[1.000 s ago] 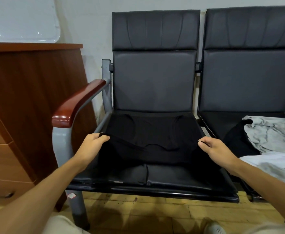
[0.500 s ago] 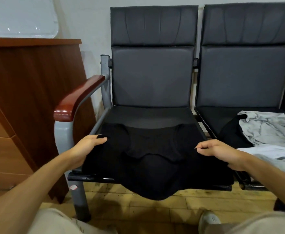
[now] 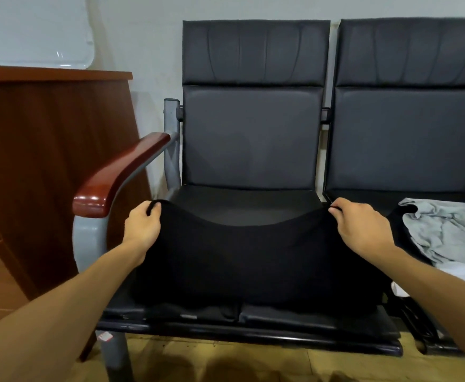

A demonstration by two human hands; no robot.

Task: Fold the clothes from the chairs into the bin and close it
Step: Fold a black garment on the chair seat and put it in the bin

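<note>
A black garment [image 3: 247,260] hangs stretched between my hands over the seat of the left black chair [image 3: 250,139]. My left hand [image 3: 143,224] pinches its top left edge, close to the wooden armrest. My right hand [image 3: 363,227] pinches its top right edge. The cloth sags in the middle and its lower part lies on the seat. On the right chair [image 3: 410,133] lies a heap of grey and white clothes [image 3: 446,232] with some black cloth under it. No bin is in view.
A reddish wooden armrest [image 3: 121,175] on a grey metal frame stands at the left chair's side. A brown wooden cabinet [image 3: 38,166] with drawers stands further left. A clear plastic lid-like sheet [image 3: 32,31] leans on the wall above it. The floor is wood.
Both hands pulled the black garment toward the seat's front edge, where it hung over, then raised its upper edge and carried it back over the seat.
</note>
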